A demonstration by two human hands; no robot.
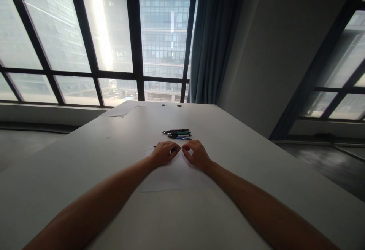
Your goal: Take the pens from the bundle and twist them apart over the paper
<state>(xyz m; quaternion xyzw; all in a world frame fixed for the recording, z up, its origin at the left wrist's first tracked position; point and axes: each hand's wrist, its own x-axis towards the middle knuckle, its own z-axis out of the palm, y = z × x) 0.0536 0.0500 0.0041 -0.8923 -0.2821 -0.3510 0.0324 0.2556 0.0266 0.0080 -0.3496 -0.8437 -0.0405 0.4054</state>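
Both my forearms reach out over a white sheet of paper [173,177] lying on the pale table [85,155]. My left hand [164,153] is closed around a green pen [174,148], whose tip sticks out to the right. My right hand [197,155] has its fingertips pinched at that tip, so the two hands meet over the paper's far edge. Just beyond them a small cluster of pens [178,134] lies on the table, black, green and blue ones side by side.
More paper sheets [124,109] lie at the table's far left end, near two dark cable holes [171,105]. Large windows [108,40] and a blue curtain [216,40] stand behind the table. The floor drops away on the right.
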